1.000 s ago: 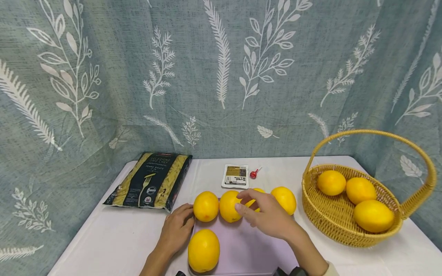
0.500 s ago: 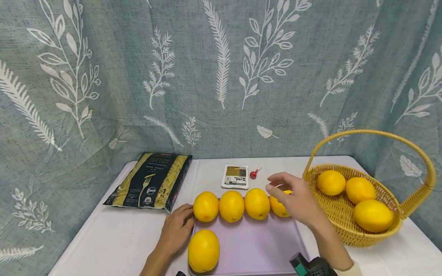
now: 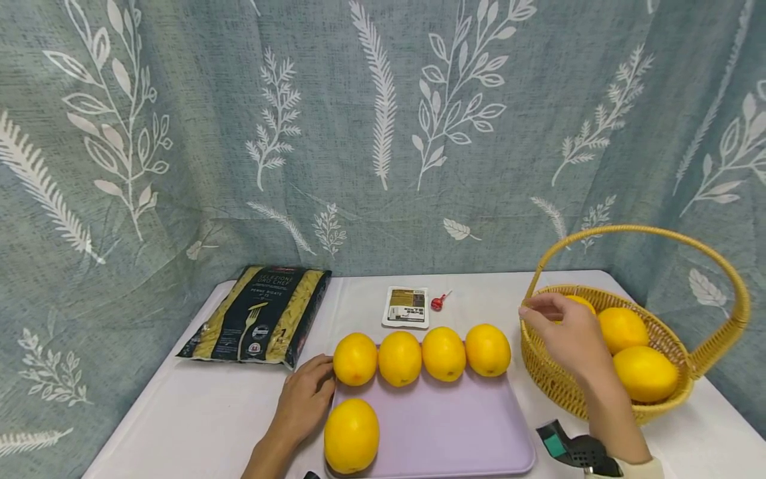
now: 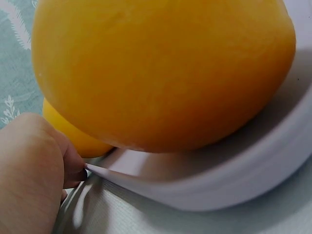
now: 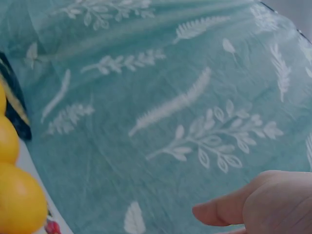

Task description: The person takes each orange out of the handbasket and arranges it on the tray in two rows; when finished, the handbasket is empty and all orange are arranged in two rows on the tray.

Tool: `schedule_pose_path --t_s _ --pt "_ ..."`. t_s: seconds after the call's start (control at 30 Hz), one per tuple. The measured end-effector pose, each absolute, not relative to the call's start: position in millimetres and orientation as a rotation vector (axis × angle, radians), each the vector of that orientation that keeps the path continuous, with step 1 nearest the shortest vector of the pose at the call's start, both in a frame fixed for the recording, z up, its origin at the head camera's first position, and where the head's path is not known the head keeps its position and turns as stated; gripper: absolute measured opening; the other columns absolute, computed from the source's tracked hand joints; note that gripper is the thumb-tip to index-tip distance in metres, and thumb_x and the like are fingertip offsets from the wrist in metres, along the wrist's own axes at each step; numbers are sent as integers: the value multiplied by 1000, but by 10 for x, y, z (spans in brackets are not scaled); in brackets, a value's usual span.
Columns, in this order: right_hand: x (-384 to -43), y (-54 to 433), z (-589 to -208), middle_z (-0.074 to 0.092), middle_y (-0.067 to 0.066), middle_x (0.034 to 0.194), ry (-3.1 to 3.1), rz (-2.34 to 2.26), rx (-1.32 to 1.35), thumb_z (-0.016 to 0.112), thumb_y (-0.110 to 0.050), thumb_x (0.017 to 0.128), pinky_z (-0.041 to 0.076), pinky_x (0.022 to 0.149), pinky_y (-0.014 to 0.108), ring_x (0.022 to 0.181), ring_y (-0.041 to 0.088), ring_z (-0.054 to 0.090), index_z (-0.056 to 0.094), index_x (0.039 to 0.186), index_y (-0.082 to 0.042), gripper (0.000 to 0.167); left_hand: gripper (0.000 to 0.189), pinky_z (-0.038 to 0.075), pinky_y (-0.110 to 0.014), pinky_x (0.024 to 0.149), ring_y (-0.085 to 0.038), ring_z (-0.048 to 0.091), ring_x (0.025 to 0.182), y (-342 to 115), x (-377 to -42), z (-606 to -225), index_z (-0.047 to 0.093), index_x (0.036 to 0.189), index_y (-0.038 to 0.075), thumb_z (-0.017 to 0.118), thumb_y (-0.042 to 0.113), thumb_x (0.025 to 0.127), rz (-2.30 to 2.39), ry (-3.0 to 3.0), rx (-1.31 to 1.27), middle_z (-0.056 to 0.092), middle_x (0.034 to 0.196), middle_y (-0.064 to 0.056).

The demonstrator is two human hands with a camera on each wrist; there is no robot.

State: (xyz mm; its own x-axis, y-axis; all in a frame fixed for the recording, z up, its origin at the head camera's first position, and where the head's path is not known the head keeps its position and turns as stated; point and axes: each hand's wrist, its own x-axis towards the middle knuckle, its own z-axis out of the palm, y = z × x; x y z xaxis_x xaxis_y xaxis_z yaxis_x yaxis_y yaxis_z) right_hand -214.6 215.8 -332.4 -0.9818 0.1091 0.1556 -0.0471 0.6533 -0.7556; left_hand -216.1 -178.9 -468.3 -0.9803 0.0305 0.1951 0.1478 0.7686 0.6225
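My left hand (image 3: 304, 399) holds the left rim of a lilac tray (image 3: 455, 426), its fingers curled at the edge beside an orange. Along the tray's back side stand several oranges (image 3: 443, 354) in a row; one larger orange (image 3: 352, 436) sits at the front left. That large fruit fills much of the left wrist view, above the tray rim (image 4: 195, 197). Over the left side of a wicker basket (image 3: 553, 379), my right hand (image 3: 568, 336) has its thumb and fingers spread, partly hiding an orange (image 3: 582, 303) inside. Two more oranges (image 3: 624, 330) show in the basket.
A black and yellow bag of penne (image 3: 257, 316) lies at the back left. Behind the tray are a flat white packet (image 3: 405, 307) and a red lollipop (image 3: 437, 303). The basket's tall handle (image 3: 646, 229) arches above it. A patterned green curtain (image 3: 347, 133) hangs behind the table.
My right hand has moved right, from above the row of oranges, past the rightmost one, to the basket. The left hand has stayed at the tray's rim.
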Motion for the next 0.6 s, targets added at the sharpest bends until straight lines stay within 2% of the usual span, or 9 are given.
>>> schedule_pose_path --t_s 0.3,0.5,0.6 --pt "-2164 2479 -3370 53 27 140 -2692 1181 -286 55 -46 101 42 97 63 133 51 40 58 137 -2 57 35 31 -63 114 -36 50 137 -1794 -2168 -4695 69 126 -1 58 13 96 -1008 -2790 -146 61 140 -12" --pt "-2178 2641 -3424 47 31 143 -2689 1160 -399 56 -45 100 43 93 62 129 52 41 53 141 1 62 35 31 -63 114 -36 50 136 -1791 -2165 -4692 69 125 -1 58 13 96 -1007 -2787 -152 61 140 -12" --pt "-2188 2704 -3448 41 34 147 -2699 1158 -468 56 -45 100 40 96 65 130 55 39 48 145 2 65 35 31 -63 114 -36 50 136 -1792 -2162 -4687 69 126 -1 58 13 96 -1004 -2788 -151 61 140 -12"
